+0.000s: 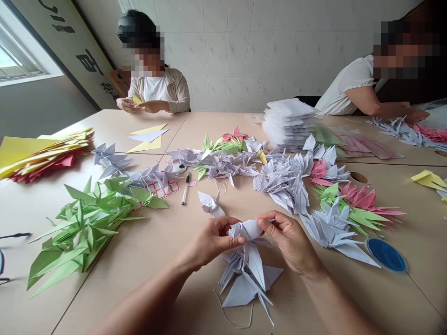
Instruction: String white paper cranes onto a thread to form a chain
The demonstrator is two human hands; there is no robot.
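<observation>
Pinching: one white folded paper crane [246, 230], gripped between the left hand [213, 242] and the right hand [291, 244] above a tan surface [146, 284]. Left fingers [237, 241] curl around and press its near side; right fingers [268, 227] bend over its far end, both sets closed on the paper. Directly below the fingers and touching the held crane: a bundle of white paper cranes [247, 284], with a loose thread [232, 316] trailing on the surface.

Far left of the fingers: a stack of yellow and red folded paper [45, 156]; a large pile of green folded paper pieces [82, 232]; white paper cranes [110, 160]. Beyond the fingers, left of centre: a seated co-worker [153, 88] handling yellow paper [137, 99]; a red-gridded label sheet [162, 188]; a pen [186, 188]; a single white crane [209, 203], just past the left hand. Straight ahead: a mixed heap of white, green and pink folded pieces [223, 160]; a tall stack of white paper [288, 122]. Right of the fingers: white cranes [284, 184]; pink and green paper flowers [359, 209]; a blue disc [386, 255]; a second co-worker [352, 83], forearm beside pink and white folded pieces [408, 132].
</observation>
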